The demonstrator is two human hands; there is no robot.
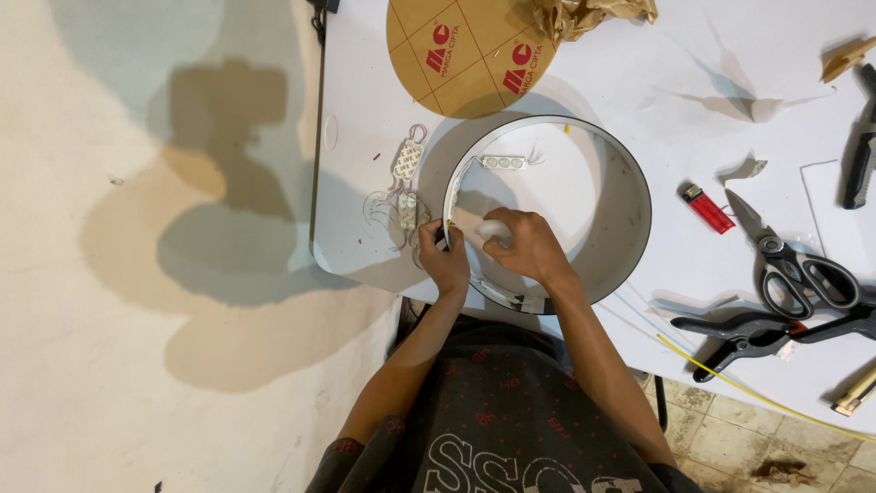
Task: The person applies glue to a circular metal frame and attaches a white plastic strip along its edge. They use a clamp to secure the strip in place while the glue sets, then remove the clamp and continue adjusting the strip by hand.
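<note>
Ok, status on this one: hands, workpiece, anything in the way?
Left hand pinching the ring frame wall. Right hand inside the ring, closed on a small white piece. Loose wired modules beside the ring, nothing blocking.

A white table (693,110) is sitting against a stained cream wall (137,274). A brown cardboard disc (465,55) with red marks is lying at the table's far edge, with crumpled brown paper (593,14) resting beside it. A red lighter (708,208) is lying near black-handled scissors (794,265). Just below the scissors, a black spring clamp (744,333) is resting, and a thin yellow wire (757,393) is running past it off the table. A dark tool (862,155) is lying at the right edge, well apart from the disc. Tiled floor (730,429) is showing below the table.
</note>
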